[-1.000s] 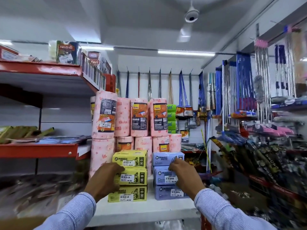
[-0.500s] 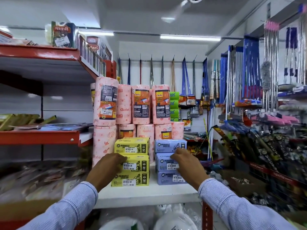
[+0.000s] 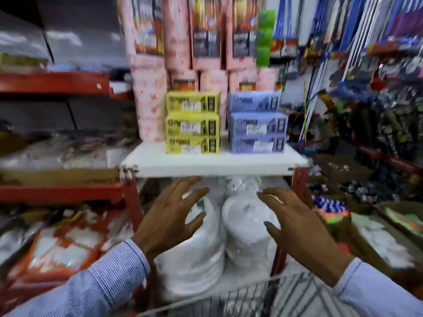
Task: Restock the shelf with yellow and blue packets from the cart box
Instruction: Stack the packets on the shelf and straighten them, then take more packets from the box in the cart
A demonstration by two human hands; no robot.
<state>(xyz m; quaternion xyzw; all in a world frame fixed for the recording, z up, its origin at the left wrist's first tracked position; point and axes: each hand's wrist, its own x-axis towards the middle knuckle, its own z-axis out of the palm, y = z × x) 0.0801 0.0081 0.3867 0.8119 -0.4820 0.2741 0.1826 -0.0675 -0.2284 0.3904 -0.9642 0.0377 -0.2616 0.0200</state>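
Three yellow packets (image 3: 192, 123) are stacked on the white shelf (image 3: 212, 163), with three blue packets (image 3: 257, 125) stacked just to their right. Both stacks stand free, touched by neither hand. My left hand (image 3: 170, 219) hovers below the shelf's front edge, fingers spread and empty. My right hand (image 3: 295, 223) is beside it, also spread and holding nothing. The wire rim of the cart (image 3: 242, 298) shows at the bottom; its box is out of view.
Pink wrapped rolls (image 3: 151, 94) stand behind and left of the packets. Bagged white plates (image 3: 240, 225) fill the space under the shelf. Red shelving (image 3: 59, 193) with goods runs along the left. Mops and brooms (image 3: 357, 30) hang at the right.
Both hands have let go of the stacks and drawn back down below the shelf edge. The view has tilted downward and is blurred.
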